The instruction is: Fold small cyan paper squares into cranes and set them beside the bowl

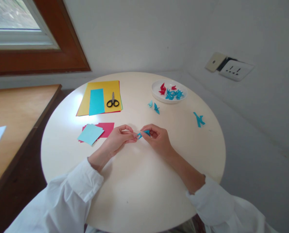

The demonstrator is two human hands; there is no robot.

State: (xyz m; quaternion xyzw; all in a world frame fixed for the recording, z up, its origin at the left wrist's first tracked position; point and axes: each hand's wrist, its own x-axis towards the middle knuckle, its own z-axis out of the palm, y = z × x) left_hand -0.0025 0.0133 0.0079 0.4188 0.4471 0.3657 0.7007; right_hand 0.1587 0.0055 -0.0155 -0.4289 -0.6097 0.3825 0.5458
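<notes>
Between my two hands, just above the middle of the round table, is a small folded blue paper piece [146, 132]. My right hand [158, 138] pinches it between thumb and fingers. My left hand [121, 139] is closed at the fingertips on its left end. Part of the paper is hidden by the fingers. Beyond my hands stand a pale blue paper crane [150, 104] and a darker blue paper crane [156, 108]. To the left of my left hand lie light blue paper squares [91, 134] on red paper [107, 129].
A white plate [155, 95] at the back right holds red and blue folded paper cranes. Black-handled scissors [113, 101] and a blue paper strip [97, 102] rest on yellow sheets [84, 108]. Blue scraps [199, 120] lie near the right edge of the table [134, 187].
</notes>
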